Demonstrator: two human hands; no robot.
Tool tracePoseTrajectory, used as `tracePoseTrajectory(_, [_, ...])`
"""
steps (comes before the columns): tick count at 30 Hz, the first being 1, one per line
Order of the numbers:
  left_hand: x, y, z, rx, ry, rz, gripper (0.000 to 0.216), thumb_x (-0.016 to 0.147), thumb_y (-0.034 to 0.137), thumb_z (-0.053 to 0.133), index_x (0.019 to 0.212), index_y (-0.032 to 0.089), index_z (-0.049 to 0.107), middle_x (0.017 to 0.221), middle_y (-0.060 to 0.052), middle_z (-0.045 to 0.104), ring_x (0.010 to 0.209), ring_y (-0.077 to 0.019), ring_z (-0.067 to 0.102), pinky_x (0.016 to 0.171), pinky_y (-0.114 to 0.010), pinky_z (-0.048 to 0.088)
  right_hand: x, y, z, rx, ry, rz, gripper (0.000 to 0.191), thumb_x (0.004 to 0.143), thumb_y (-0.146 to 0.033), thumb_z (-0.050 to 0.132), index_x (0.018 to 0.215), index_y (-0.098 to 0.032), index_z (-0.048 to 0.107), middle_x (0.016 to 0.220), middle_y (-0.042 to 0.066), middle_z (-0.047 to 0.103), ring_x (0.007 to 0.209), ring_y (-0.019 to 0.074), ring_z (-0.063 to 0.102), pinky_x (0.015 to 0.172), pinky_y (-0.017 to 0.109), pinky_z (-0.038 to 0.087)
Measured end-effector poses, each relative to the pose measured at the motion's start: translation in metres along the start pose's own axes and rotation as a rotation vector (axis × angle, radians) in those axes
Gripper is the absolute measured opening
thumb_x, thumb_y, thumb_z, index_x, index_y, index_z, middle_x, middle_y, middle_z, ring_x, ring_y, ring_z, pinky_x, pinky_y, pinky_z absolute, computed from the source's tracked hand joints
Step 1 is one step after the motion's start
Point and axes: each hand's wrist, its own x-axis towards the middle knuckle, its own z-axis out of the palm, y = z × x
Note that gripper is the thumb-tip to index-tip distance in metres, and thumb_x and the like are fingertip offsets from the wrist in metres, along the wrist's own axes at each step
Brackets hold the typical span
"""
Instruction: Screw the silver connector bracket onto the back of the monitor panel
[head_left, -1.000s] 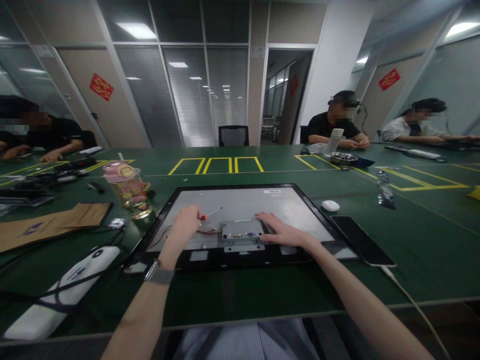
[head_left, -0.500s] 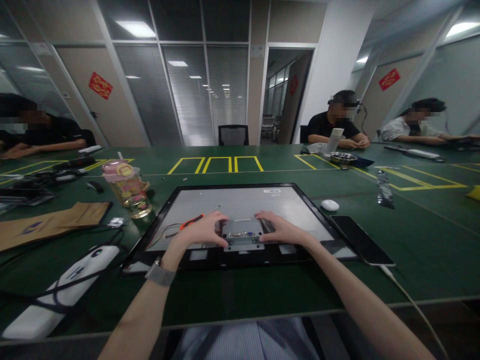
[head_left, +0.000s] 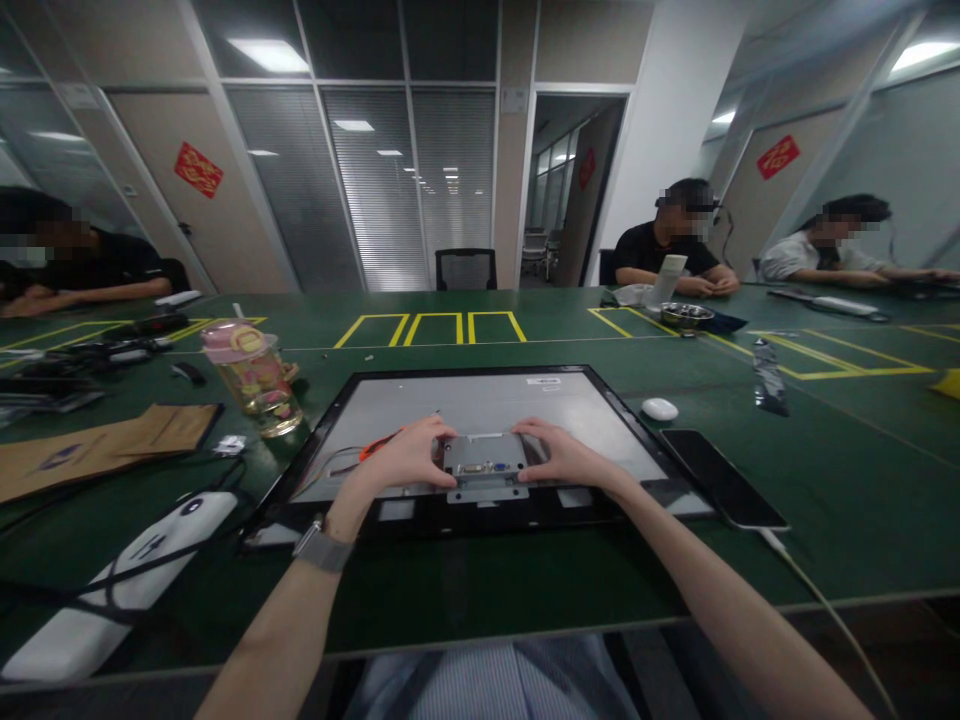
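Note:
A small grey metal bracket box [head_left: 484, 453] with video ports on its near face is gripped between my two hands. My left hand [head_left: 411, 455] curls round its left side, thumb at the lower corner. On the right side, my right hand [head_left: 566, 457] holds it the same way. The box is over the back of a flat display panel [head_left: 480, 395] with a black frame, lying on the table; whether it touches the panel I cannot tell. Beside my left hand, an orange-handled tool [head_left: 373, 449] and thin wires [head_left: 330, 465] lie on the panel, partly hidden.
Left of the panel stand a pink-lided drink bottle [head_left: 259, 375], a brown paper envelope [head_left: 142, 440] and a white device [head_left: 135, 575] with black cables. A phone [head_left: 724, 480] and a white earbud case [head_left: 660, 409] lie right. Several people sit across the green table [head_left: 525, 590].
Both hands keep their hold on the metal box, which has tilted or shifted very slightly. Nothing else has visibly moved.

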Motion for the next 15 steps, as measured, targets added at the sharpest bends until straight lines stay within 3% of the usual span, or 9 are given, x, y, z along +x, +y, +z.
tracePoseTrajectory(8, [0.0009, -0.0013, -0.0017, -0.023, -0.026, 0.005, 0.057, 0.062, 0.040, 0.078, 0.114, 0.018, 0.068, 0.104, -0.005, 0.060, 0.095, -0.0243, 0.061, 0.083, -0.033, 0.048, -0.0004, -0.0015, -0.0013, 0.002, -0.015, 0.004, 0.066, 0.074, -0.047, 0.078, 0.131, -0.019, 0.058, 0.135, 0.012, 0.054, 0.124, 0.0326, 0.054, 0.108, 0.049, 0.042])
tracePoseTrajectory(15, [0.0003, 0.0050, -0.0079, -0.065, -0.004, -0.013, 0.060, 0.065, 0.039, 0.076, 0.119, 0.016, 0.066, 0.109, -0.006, 0.059, 0.100, -0.0237, 0.060, 0.089, -0.034, 0.048, -0.0009, -0.0025, -0.0026, 0.004, 0.008, 0.015, 0.066, 0.078, -0.051, 0.073, 0.133, -0.018, 0.057, 0.139, 0.014, 0.053, 0.127, 0.0342, 0.051, 0.109, 0.048, 0.040])
